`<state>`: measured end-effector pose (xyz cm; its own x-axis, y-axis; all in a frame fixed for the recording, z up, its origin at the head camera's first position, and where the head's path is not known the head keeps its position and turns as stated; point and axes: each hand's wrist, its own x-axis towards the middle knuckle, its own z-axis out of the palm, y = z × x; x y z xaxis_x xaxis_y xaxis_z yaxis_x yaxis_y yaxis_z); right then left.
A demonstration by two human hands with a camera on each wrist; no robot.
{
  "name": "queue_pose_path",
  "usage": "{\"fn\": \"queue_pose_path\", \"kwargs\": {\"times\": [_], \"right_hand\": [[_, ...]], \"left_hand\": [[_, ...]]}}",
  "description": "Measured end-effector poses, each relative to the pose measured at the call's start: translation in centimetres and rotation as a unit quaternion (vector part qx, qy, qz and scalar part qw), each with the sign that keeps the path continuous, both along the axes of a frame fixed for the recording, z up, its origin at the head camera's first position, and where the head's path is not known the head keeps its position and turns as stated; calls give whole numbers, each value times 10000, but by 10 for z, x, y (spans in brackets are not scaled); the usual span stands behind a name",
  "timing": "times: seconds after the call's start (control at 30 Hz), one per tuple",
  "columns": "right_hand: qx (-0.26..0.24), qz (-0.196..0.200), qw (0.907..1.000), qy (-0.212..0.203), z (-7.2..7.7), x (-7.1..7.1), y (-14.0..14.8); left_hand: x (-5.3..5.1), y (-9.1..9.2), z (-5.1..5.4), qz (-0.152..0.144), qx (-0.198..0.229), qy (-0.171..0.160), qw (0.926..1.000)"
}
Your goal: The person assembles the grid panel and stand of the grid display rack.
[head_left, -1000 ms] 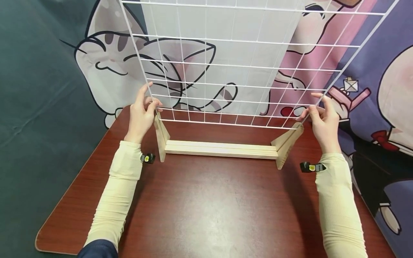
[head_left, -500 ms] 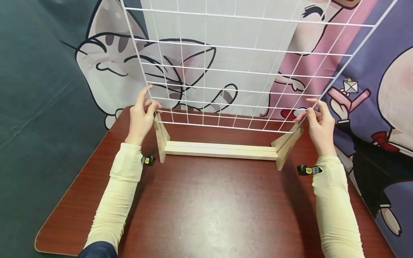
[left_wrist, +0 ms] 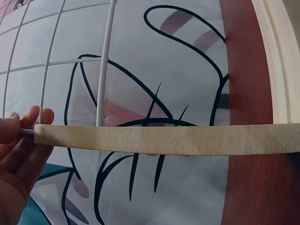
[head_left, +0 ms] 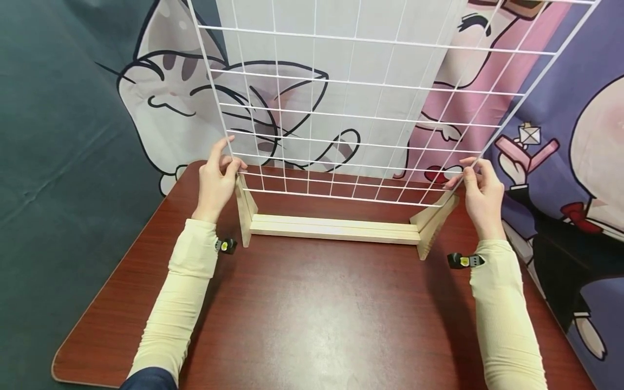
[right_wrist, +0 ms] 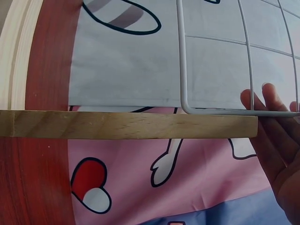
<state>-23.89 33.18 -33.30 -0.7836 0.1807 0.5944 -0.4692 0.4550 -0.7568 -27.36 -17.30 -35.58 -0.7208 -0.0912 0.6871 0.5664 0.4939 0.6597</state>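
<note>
A white wire grid panel stands tilted above a pale wooden stand, its bottom wire between the stand's two side boards. My left hand pinches the panel's left edge near the top of the left board. On the other side, my right hand grips the right edge just above the right board. In the left wrist view, the fingers close on the rod at the board's end. In the right wrist view, the panel's rounded corner sits against the board, above the crossbar.
A grooved wooden crossbar joins the side boards low down on the dark red-brown table. Behind hangs a cartoon-printed cloth. Small wrist cameras are strapped over pale sleeves. The table's left edge runs diagonally.
The grid panel has come down a little toward the crossbar. My right hand has moved down and left with it, while the left hand has dropped only slightly. The wooden stand stays put.
</note>
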Motion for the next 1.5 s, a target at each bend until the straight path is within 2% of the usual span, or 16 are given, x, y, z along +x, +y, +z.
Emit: {"fn": "queue_pose_path", "kwargs": {"times": [0.3,0.47,0.67,0.8,0.97,1.07,1.27,1.5], "right_hand": [[-29,-49,10000,-69,-9,-6,4],[-91,-58,9999,-67,-8,-5,1],[-511,172,9985,-75,1,3,-9],[-629,166,9978,-156,4,6,-13],[-585,11,9980,-230,1,4,-12],[-591,-35,9980,-240,1,4,-12],[-643,-108,9976,-249,2,5,-14],[-455,-478,9975,-267,-1,8,-15]], "left_hand": [[1,1,-2,-89,242,-56,9997],[1,1,-2,-21,312,-50,9995],[-1,0,-2,31,235,-86,9997],[-2,-1,-4,-58,295,-204,9993],[-2,0,-4,-306,573,-285,9975],[-2,0,-5,-360,699,-281,9965],[-1,3,-5,-190,931,-276,9951],[-5,8,-7,-26,1104,-235,9936]]}}
